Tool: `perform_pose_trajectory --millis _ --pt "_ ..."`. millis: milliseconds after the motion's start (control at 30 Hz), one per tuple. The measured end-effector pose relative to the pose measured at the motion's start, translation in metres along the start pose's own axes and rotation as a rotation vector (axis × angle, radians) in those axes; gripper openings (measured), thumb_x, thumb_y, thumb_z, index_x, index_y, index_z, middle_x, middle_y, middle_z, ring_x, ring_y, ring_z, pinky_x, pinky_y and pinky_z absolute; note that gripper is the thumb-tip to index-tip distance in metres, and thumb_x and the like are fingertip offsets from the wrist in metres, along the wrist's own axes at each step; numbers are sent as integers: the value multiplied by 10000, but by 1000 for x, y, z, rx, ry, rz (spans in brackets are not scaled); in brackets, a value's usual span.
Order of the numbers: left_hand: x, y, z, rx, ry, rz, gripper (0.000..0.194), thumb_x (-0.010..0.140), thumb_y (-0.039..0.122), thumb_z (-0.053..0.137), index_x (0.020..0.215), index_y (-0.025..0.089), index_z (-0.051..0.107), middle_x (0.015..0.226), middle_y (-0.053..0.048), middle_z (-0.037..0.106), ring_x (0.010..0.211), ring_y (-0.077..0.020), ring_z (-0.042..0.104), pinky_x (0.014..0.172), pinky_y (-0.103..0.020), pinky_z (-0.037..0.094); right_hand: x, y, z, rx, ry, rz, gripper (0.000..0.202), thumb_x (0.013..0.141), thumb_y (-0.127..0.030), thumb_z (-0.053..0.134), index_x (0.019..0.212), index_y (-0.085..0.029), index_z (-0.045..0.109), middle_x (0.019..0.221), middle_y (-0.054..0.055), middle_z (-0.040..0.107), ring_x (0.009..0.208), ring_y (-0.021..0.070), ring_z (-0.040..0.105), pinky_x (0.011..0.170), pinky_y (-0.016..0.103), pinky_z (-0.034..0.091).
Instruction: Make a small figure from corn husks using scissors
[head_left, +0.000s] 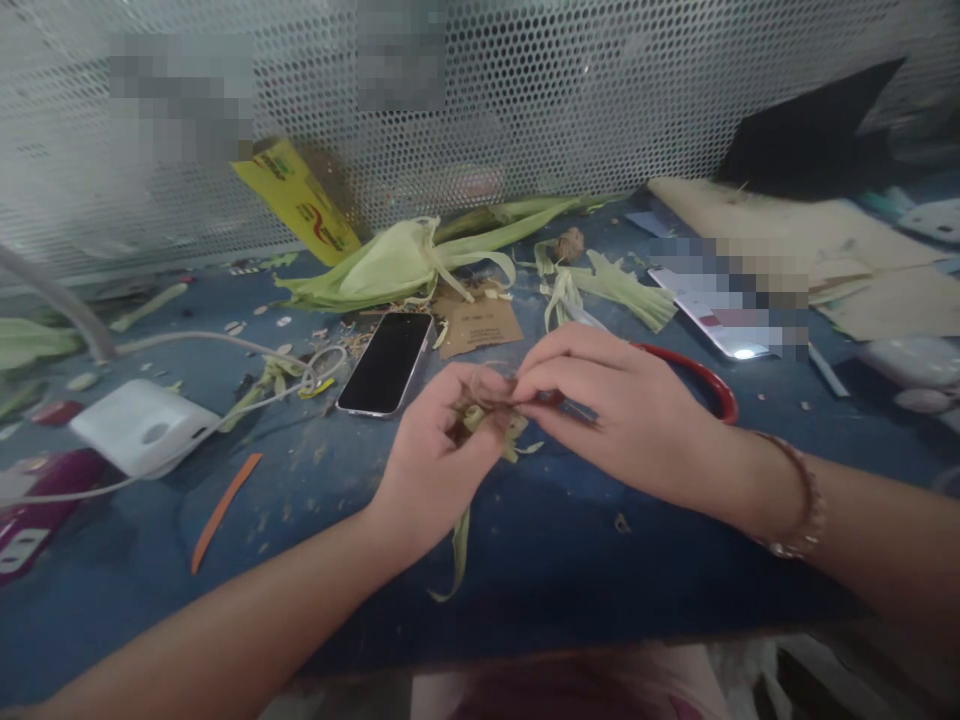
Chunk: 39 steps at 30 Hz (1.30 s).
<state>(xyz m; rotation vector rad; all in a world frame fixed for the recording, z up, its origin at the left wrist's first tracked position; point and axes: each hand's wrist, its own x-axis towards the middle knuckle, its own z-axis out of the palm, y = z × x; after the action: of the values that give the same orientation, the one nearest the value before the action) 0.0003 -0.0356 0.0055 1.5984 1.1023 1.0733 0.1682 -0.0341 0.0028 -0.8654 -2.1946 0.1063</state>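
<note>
My left hand point(435, 450) is closed on a small bundle of corn husk point(508, 432), whose pale green strips stick out below the fingers. One loose strip point(459, 560) hangs down beside the left palm. My right hand point(622, 400) meets the left at the bundle, thumb and fingertips pinched together there. Something thin and brownish shows between the two hands, too blurred to name. Just behind my right hand lies a red loop handle point(709, 375), its other end hidden. Beyond my left hand rests a dark-screened phone point(386, 365).
Corn husks point(382, 265) lie at the back by a perforated metal panel point(525, 90), near a yellow box point(307, 205). A white charger point(142, 428) with a cable and an orange strip point(225, 510) sit left. Another phone point(712, 310) and brown paper point(757, 225) are right.
</note>
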Motion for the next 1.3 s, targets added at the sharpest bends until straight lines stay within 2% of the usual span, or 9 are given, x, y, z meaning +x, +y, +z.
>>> perform_pose_trajectory --millis 167,367,567,733,933,1033,1133,1233,1300 --pt "-1 0 1 -2 5 -12 115 713 121 558 795 201 550 729 18 613 606 -97 570 561 -205 463 -1 -3 -1 -13 18 11 119 840 -157 465 832 -214 569 928 53 575 881 177 547 798 355 459" --pt "-2 1 1 -33 18 16 209 709 115 564 894 211 552 802 0 650 725 -126 621 610 -217 487 0 -7 -3 -55 17 31 121 834 -172 472 816 -193 590 887 69 541 846 181 518 758 354 453" --pt "0 -4 -3 24 6 77 263 730 120 555 971 225 554 956 -22 646 883 -150 618 739 -249 494 4 -10 -4 160 -63 251 196 861 -150 443 830 -174 635 788 28 585 699 113 546 623 238 453" --pt "1 -8 -4 -14 -51 118 288 766 111 523 1022 241 536 1057 -25 633 978 -141 591 830 -256 474 8 -10 -1 284 -130 331 196 853 -136 463 835 -182 653 890 22 656 847 120 598 739 232 462" --pt "0 -7 -3 -10 -40 109 335 723 71 535 1010 243 534 1052 -26 640 968 -152 599 822 -273 485 9 -11 1 390 -169 477 144 813 -139 509 824 -190 644 790 -18 670 684 94 611 596 198 461" --pt "0 -7 -3 -8 -50 106 329 720 75 529 1012 228 522 1056 -39 639 954 -158 606 800 -276 494 8 -11 2 421 -176 498 134 809 -154 510 811 -193 639 794 -20 677 675 94 613 593 196 464" --pt "0 -6 -2 -10 -73 104 312 741 84 508 1020 222 505 1060 -40 635 914 -140 613 768 -256 498 7 -12 3 421 -158 517 130 796 -156 508 790 -189 634 798 -12 677 663 95 608 581 194 463" --pt "1 -5 -2 -34 -65 95 296 739 95 517 1008 219 509 1057 -35 629 929 -137 604 775 -245 489 7 -13 4 435 -131 551 106 780 -179 519 743 -170 618 728 -10 655 585 83 568 505 177 432" --pt "1 -5 -1 -54 -48 60 267 735 114 535 980 220 517 986 -21 635 850 -129 614 720 -238 492 7 -13 4 454 -100 556 97 775 -194 527 730 -163 607 675 -17 631 550 75 540 472 169 407"
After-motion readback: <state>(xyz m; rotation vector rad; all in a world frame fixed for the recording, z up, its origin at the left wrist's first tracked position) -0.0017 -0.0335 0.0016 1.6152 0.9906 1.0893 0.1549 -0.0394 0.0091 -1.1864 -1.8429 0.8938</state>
